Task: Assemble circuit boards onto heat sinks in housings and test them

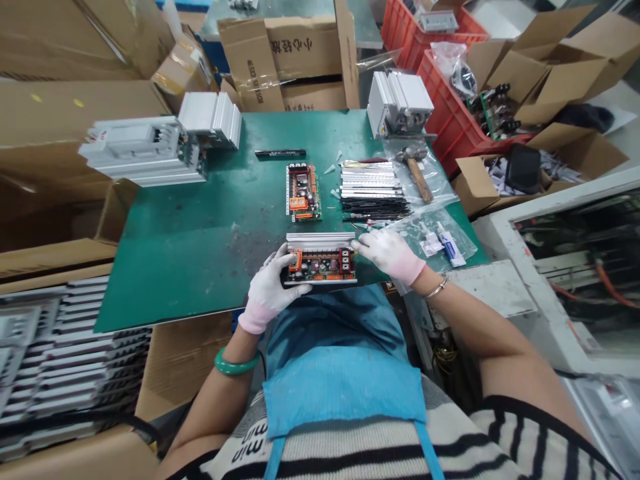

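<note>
At the table's near edge lies a silver finned heat sink with a circuit board set in it, bearing orange and dark red parts. My left hand, in a white glove, grips its left end, thumb along the near side and fingers over the top. My gloved right hand is at the far right corner of the heat sink, fingertips pressed together; whatever is between them is too small to make out. Behind stands a second circuit board. Right of it are silver metal strips and a bundle of black strips.
A black marker lies on the green table. On the right are a hammer and a blue-white tube on plastic bags. Finished-looking metal housings stand at back left, another heat-sink unit at back right, by red crates.
</note>
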`<state>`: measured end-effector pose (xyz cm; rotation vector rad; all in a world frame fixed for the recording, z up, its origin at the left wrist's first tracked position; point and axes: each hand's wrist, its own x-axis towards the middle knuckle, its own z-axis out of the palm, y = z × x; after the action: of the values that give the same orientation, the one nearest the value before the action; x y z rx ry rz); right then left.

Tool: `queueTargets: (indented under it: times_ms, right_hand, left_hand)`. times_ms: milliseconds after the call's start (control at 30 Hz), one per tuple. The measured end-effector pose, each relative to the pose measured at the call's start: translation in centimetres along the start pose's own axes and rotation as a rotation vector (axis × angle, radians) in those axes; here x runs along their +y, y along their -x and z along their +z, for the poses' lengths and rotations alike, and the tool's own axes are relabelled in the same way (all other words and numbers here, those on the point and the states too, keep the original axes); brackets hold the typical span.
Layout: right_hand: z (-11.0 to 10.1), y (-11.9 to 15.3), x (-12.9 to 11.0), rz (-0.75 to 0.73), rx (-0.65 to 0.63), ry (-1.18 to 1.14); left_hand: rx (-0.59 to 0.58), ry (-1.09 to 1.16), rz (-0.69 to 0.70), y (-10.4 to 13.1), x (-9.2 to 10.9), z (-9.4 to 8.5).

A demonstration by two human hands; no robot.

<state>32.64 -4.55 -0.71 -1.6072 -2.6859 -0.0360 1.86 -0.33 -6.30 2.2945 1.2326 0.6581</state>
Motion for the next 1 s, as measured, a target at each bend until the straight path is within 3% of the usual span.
queueTargets:
  times_ms: [100,167,333,433,633,800,900,1000]
  right_hand:
    - [-1.3,-1.2,0.8,-0.101,-0.023,0.063]
    - [-1.4,-1.6,0.9,-0.066,-0.029,0.072]
    - [0.8,-1.0,-1.2,0.367,0.037,-0.026]
    - [1.6,-0.6,-2.5,0.516,0.046,-0.105]
    - [0.8,-1.1,-1.8,0.428,-0.024,-0.035]
    - [0.3,-1.0,-0.4,0.511,0.023,-0.073]
    - [-0.2,0.5,-1.4,0.593,0.044,-0.091]
    - [-0.5,2.5,-4.1,0.632,-0.037,-0.276]
  left_hand:
    - [0.017,-0.018,-0.014,-0.5,0.3,0.1]
    - [0.022,-0.023,-0.015,-0.7,0.5,0.1]
    - [0.030,-0.027,-0.019,-0.7,0.6,0.2]
    - [0.032,-0.028,-0.008,-0.6,0.5,0.2]
    - [0.029,-0.026,-0.014,-0.6,0.4,0.3]
    - [0.037,-0.006,0.012,-0.7,0.1,0.3]
    - [0.056,-0.005,-0.008,0.3,0.2,0.1]
    - [0.042,0.025,-0.170,2.3,0.8,-0.3]
